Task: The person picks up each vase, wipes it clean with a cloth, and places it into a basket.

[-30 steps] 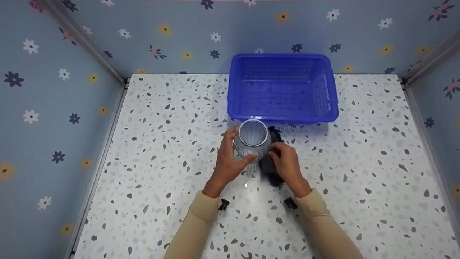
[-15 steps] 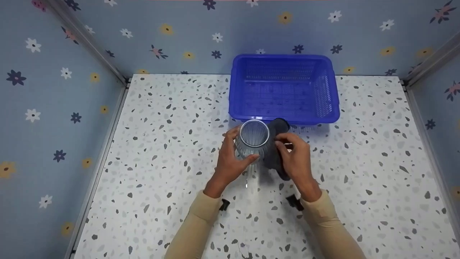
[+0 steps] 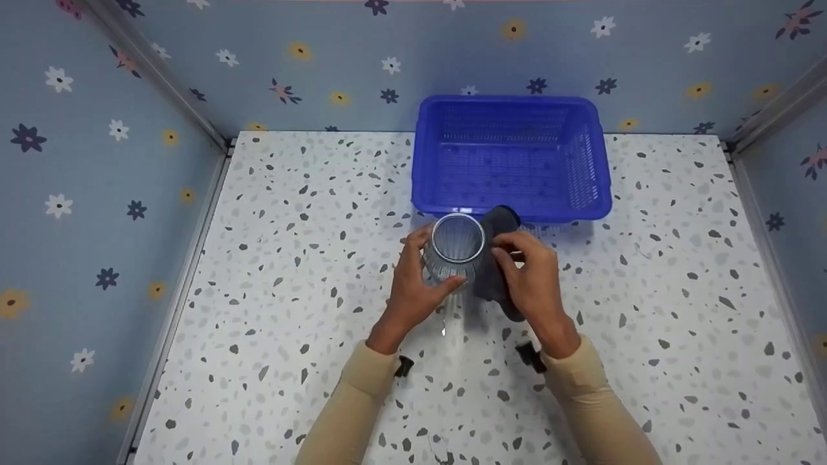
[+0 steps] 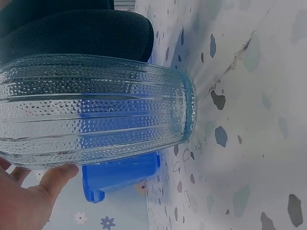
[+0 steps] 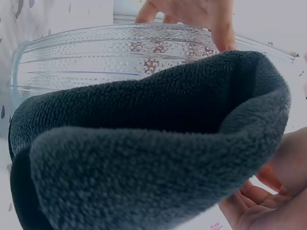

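A clear ribbed glass vase [image 3: 446, 266] with a dimpled surface stands upright on the speckled table, its round mouth facing up. My left hand [image 3: 415, 279] holds it from the left, thumb in front and fingers behind. Against its right side lies a dark grey cloth [image 3: 496, 284], folded over and fuzzy in the right wrist view. My right hand [image 3: 533, 278] pinches the cloth between thumb and fingers close to the vase's upper part. In the left wrist view the vase [image 4: 115, 110] rests its base on the table, with the cloth [image 4: 86, 36] beside it.
Right behind the vase and cloth sits a blue plastic basket [image 3: 504, 213] with perforated sides. Flower-patterned panels [image 3: 323, 64] enclose the table [image 3: 291, 258] at the back and on both sides.
My right hand has moved a little to the right, and the cloth's far end now reaches up against the basket's front rim. My left hand and the vase have stayed put.
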Motion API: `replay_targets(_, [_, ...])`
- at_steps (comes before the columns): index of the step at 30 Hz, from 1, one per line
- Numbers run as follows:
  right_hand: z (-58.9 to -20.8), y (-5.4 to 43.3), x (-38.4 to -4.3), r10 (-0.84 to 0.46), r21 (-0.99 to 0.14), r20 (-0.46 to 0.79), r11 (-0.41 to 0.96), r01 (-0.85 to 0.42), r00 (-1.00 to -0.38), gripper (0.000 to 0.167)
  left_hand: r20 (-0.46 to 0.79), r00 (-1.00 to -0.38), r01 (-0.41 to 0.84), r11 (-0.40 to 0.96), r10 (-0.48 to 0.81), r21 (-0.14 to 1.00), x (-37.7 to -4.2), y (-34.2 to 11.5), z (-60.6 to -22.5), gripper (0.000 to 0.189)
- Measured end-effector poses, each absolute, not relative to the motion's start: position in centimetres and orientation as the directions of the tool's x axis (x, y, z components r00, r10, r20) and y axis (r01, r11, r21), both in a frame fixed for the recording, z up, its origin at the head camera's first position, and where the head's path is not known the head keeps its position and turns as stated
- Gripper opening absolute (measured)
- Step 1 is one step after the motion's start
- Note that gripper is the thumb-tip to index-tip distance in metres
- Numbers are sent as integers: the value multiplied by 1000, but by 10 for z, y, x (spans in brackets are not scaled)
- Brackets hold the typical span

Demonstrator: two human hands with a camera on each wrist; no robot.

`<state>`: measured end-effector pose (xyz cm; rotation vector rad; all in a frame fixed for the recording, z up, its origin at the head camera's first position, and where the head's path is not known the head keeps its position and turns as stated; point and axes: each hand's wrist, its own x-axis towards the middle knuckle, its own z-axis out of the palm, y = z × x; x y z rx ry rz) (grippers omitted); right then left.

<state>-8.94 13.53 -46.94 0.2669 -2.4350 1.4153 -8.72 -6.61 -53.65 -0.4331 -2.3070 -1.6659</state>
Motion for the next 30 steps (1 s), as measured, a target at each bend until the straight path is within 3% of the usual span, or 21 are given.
replay_targets(13, [-513, 140, -90, 1, -813, 282, 531, -238, -959, 12, 346, -933, 360, 313, 102, 879, -85, -68, -534, 85])
replay_targets(20, [-547, 135, -93, -33, -767, 163, 625, -148, -986, 11, 342, -935, 353, 306, 91, 884, -84, -69, -535, 86])
replay_targets(30, [-550, 137, -92, -40, -763, 167, 627, -154, -985, 9, 345, -934, 357, 305, 96, 883, -85, -66, -535, 86])
